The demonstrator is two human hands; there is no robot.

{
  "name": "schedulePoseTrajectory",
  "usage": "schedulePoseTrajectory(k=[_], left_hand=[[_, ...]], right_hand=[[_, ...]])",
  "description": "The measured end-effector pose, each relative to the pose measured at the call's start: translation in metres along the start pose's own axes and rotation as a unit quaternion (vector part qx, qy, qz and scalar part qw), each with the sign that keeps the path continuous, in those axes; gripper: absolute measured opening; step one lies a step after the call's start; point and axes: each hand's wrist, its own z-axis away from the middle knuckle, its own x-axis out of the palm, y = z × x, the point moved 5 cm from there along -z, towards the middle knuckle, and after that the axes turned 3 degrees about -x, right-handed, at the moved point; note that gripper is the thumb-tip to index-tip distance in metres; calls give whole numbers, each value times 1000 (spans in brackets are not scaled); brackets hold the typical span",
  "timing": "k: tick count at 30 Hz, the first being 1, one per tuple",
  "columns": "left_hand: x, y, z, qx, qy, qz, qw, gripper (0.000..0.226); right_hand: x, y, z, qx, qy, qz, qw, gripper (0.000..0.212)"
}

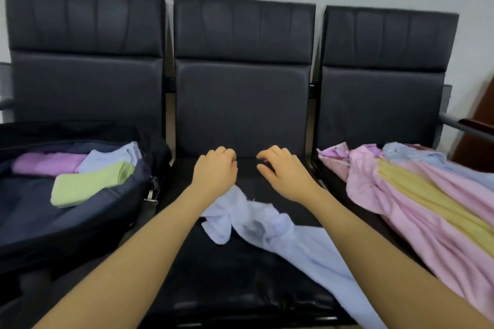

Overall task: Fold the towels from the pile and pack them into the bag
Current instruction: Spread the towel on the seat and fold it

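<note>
Pale-blue towel (283, 232) lay crumpled across middle seat (240, 120), trailing toward near right. Left hand (215, 172) had fingers curled; far corner of towel ran under its wrist (whether it pinched cloth could not be told). Right hand (283, 173) hovered just right of it, fingers loosely bent, holding nothing. Dark bag (80, 211) sat open on left seat, holding folded green towel (88, 184), purple towel (48, 164), light-blue towel (112, 156). Unfolded pile (417, 195) lay on right seat.

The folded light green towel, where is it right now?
In the head view, the folded light green towel lies at the left inside the open dark blue bag, in front of the folded purple towel.
</note>
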Motion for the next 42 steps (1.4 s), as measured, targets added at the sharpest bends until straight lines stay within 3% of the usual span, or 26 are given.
schedulePoseTrajectory(k=[5,8,12,15,21,24,27,30,32,34,36,39,42], left_hand=[[62,24,45,57,-138,-17,989,36],[89,39,68,115,-237,-54,963,46],[121,37,89,108,-340,-83,931,49],[135,23,88,78,-369,-106,920,50],[148,-19,65,32,-342,-155,927,53],[146,-32,59,14,-322,-160,933,52],[136,-36,49,14,-154,-121,981,60],[126,-32,44,2,-21,-132,991,39],[134,-28,46,-14,-59,-144,988,33],[148,-25,52,-32,-130,-137,981,41],[154,-25,55,-28,-136,-137,981,39],[149,-26,49,-49,-115,-92,988,26],[117,-27,43,-59,17,-60,996,17]], right_hand=[[49,28,55,26,-174,25,984,30],[76,48,86,27,-279,46,959,37],[104,64,115,89,-332,-27,939,48],[123,62,116,113,-348,-36,930,50],[165,37,81,138,-341,-76,927,51],[168,27,62,157,-299,-160,927,48],[149,36,46,213,-145,-245,935,37],[139,56,43,234,-77,-107,963,32],[146,61,47,251,-115,-50,960,34],[155,59,49,265,-137,-38,954,33],[159,53,46,265,-122,-36,956,24],[154,46,42,261,-44,-75,961,17],[135,42,40,246,68,-173,951,18]])
